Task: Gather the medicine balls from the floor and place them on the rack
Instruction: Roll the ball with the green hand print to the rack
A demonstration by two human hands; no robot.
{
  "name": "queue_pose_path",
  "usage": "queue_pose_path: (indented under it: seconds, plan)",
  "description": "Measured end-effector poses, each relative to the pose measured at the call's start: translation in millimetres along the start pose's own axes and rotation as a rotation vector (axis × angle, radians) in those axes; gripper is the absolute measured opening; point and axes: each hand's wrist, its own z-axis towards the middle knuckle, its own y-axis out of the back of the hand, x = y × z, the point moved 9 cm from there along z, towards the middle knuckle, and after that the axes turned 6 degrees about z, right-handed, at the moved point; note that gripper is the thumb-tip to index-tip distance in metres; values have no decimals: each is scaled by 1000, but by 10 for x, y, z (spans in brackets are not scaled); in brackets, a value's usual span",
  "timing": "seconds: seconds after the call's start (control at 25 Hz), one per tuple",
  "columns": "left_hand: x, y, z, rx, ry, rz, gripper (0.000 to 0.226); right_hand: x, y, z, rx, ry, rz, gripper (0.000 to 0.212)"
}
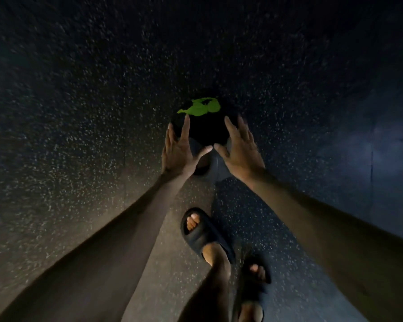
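Dim shot, speckled dark floor (pixel 79 112) fills the view. Left third is bare floor with open room right out to the frame edge.

Left hand (pixel 176 151): released, fingers straight and spread, thumb pointing in toward centre. It sits at the lower left flank of the ball and grasps nothing. The index finger overlaps the ball's left edge. Cannot tell if skin actually touches.

Ball (pixel 206 129): 1 black medicine ball on the floor, dead centre, between the 2 hands. It is round, so no long axis to report. Green patch (pixel 199 108) sits on its upper side, facing up and slightly left. The black body blends into the floor, so the far edge is hard to trace. Bare floor all round it, beyond and to both sides.

Right hand (pixel 241 151): also released, fingers spread and straight, thumb pointing in, its tip near the left thumb tip. It is at the ball's lower right flank and holds nothing. Contact cannot be told either.

Below the hands, both forearms run in from the bottom corners. Front slide (pixel 205 233) is black, toes pointing up-left toward the ball and well short of it. Rear slide (pixel 254 282) is black too, blurred, lower and to the right.

Right third: bare floor with a bluish cast.
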Motion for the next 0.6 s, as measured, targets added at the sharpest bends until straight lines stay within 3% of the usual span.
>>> queue_pose_path:
  seconds: [0.16, 0.28, 0.48, 0.6]
  plan:
    - [-171, 346, 533, -90, 140, -131, 81, -85, -175, -143, 108, -7, -75, 94]
    - [-253, 484, 770, -163, 94, -145, 74, -35, -167, 28, 61, 11, -100, 100]
    - [-253, 403, 714, -168, -152, 0, 87, 254, 239, 897, 12, 58, -58, 86]
    - [-299, 378, 806, -216, -188, 65, 101, 379, 499, 1534, 55, 66, -86, 76]
